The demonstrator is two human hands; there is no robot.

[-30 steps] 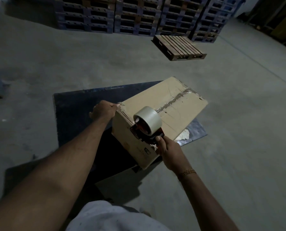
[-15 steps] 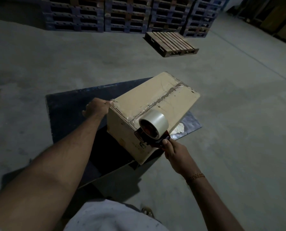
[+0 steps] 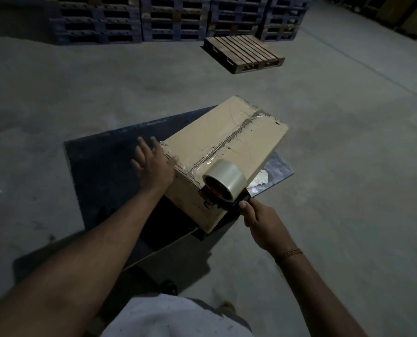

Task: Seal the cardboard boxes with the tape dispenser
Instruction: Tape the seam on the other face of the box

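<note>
Right hand (image 3: 259, 221) grips the tape dispenser (image 3: 223, 190) at the near end of the cardboard box (image 3: 226, 147), clear roll up top. Left hand (image 3: 154, 164), fingers spread, lies against the box's left top edge. Box sits on a dark blue board (image 3: 105, 166); wooden pallet (image 3: 244, 53) beyond.

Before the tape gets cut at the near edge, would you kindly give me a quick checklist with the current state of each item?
1. Right hand grips the red-and-black tape dispenser: ok.
2. Dispenser has reached the near end of the tan cardboard box: ok.
3. Left hand bracing the box: not ok, fingers spread open beside its corner.
4. Clear tape covers the top seam: ok.
5. Tape pressed down the near side face: cannot tell.
6. Box rests steady on the dark blue board: ok.
</note>
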